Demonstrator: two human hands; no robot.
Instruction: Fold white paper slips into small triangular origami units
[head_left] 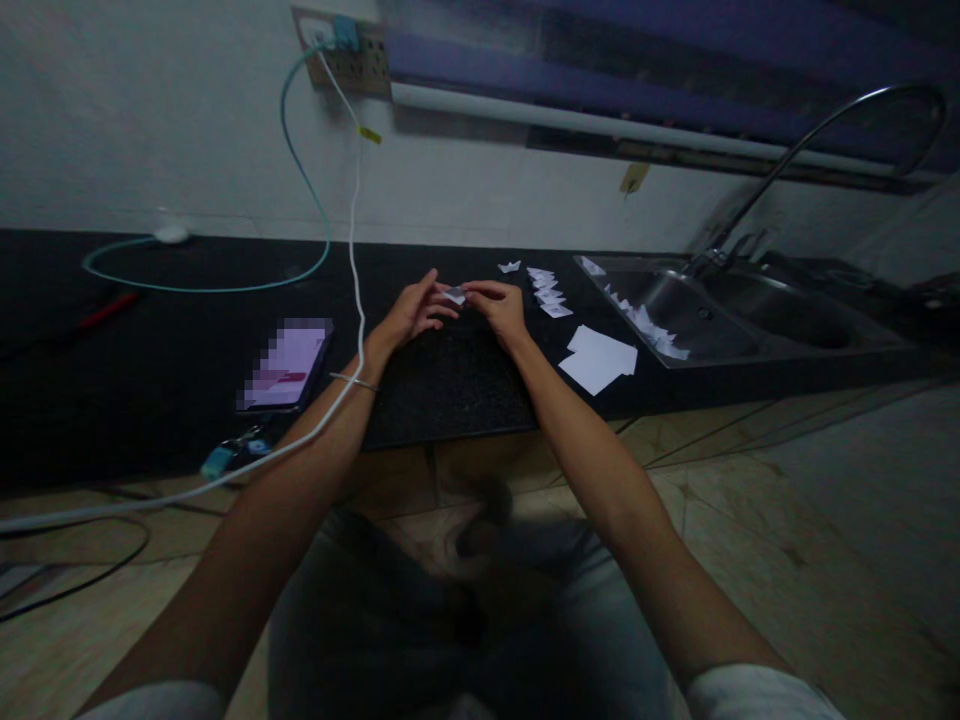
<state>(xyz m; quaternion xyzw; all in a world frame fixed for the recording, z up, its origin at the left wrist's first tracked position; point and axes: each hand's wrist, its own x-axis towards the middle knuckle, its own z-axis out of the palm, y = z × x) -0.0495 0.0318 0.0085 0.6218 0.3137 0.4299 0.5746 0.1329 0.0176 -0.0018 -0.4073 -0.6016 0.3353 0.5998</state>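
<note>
Over the dark countertop (450, 390), a small folded piece of white paper (454, 296) is between my two hands. My right hand (498, 306) pinches its right side between thumb and fingertips. On the other side, my left hand (417, 310) has its fingers spread and the thumb raised, with fingertips close to or touching the paper. Just right of my right hand stands a row of folded paper boats (549, 292), and one single paper boat (510, 267) sits behind it. Flat white paper sheets (598, 360) lie in a loose stack nearer the counter's front edge.
More folded papers (649, 328) line the left rim of the metal sink (750, 340), below a curved faucet (795, 150). At left lie a phone (289, 362) and keys (238, 450). A white cable (357, 250) hangs from the wall outlet (360, 62) and crosses my left forearm.
</note>
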